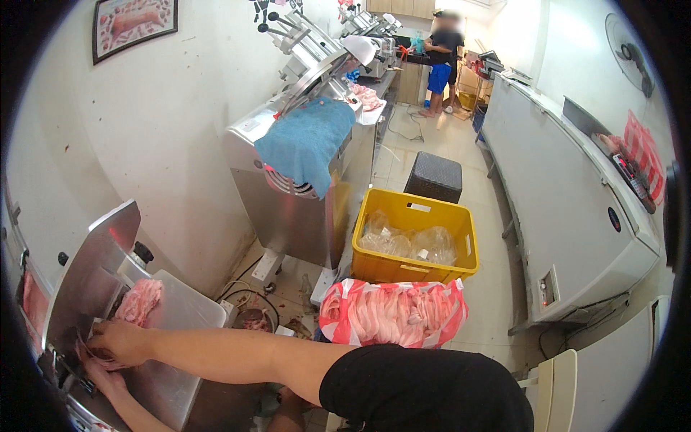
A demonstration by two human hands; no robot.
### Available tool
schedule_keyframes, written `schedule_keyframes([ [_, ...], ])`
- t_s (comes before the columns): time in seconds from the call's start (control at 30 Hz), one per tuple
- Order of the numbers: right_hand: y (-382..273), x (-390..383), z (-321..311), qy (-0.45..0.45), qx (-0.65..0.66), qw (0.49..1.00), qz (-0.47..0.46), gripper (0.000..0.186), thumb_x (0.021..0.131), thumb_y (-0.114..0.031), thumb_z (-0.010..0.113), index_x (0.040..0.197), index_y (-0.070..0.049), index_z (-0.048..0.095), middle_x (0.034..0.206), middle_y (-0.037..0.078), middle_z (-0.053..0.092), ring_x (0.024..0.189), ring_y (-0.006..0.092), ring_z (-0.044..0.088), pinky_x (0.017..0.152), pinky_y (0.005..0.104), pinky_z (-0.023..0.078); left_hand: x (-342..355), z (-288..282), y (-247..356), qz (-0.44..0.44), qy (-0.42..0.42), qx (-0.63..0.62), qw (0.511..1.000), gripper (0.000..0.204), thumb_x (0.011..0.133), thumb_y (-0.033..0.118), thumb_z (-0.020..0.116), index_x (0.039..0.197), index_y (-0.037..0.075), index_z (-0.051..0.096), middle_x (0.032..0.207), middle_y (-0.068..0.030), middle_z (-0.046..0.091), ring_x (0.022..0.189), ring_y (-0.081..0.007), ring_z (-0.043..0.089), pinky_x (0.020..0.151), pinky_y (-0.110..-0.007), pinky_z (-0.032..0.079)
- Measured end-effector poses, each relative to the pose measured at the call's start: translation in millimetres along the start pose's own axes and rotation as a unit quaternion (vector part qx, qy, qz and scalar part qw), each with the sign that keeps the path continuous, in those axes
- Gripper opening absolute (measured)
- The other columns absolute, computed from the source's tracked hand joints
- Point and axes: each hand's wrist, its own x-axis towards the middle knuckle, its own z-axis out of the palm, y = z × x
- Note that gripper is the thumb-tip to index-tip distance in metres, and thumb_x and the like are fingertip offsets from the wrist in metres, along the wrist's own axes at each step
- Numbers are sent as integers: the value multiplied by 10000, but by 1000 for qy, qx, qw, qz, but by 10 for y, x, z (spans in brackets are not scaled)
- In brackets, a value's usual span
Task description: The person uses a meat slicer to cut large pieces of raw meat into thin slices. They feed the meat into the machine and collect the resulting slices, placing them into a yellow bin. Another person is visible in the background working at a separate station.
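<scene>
A dark oval badge (614, 219), too small to read, marks the white freezer (568, 187) at right. Near left, a person's right arm (237, 353) stretches to a steel slicer (108, 234), the right hand (122, 343) just beyond the left hand (106, 379). The partly hidden fingers' grip cannot be told. Pink meat (140, 301) lies on the slicer, just beyond both.

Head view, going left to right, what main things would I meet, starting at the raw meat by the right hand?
Raw meat by the right hand → blue cloth → yellow crate → white chest freezer.
</scene>
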Motion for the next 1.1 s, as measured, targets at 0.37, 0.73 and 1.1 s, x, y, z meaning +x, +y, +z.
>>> schedule_keyframes([
  [0.37,158,-76,35,-51,-180,978,95,254,713,-294,623,746,-61,719,714,132,668,734,347,644,833,447,438,237,-157,-173,-31,-64,-19,997,617,956,375,492,1487,129,299,1474,-151,345,1363,-285,361,1112,-447,293],
  [0.73,-29,-52,-91,34,-42,998,8,605,685,-303,725,1182,8,574,1141,214,605,1071,377,569,950,469,415,151,-161,-86,13,11,-36,999,576,948,388,550,1402,97,348,1453,-153,365,1322,-307,395,1091,-480,333],
  [1.1,56,29,1,20,29,999,-19,717,695,-244,751,1302,34,488,1109,234,581,1075,390,529,953,462,432,439,-359,-294,27,-23,-46,998,562,954,419,531,1401,114,380,1422,-156,419,1292,-316,434,1082,-445,347],
])
